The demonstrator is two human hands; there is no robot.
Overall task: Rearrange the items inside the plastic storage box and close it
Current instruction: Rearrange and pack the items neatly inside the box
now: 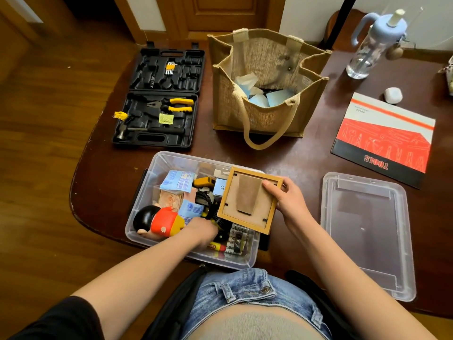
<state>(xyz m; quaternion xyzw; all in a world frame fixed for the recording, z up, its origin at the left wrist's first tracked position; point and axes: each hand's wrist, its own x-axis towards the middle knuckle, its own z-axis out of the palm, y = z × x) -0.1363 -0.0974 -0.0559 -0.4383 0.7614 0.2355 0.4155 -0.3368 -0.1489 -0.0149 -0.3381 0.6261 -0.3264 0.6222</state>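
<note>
Two hands work over an open plastic storage box (157, 168).
Right hand (285, 201) grips a wooden frame (250, 201) above the box, seemingly clearing room; left hand (203, 230) digs among cables inside, grip hidden. Lid (367, 231) lies right of the box.

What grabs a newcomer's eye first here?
The wooden picture frame, held back-side up by the right hand over the clear storage box. Next, the red-shirted cartoon figurine at the box's near left, by the left hand reaching in. The box's lid lies on the table, right.
</note>
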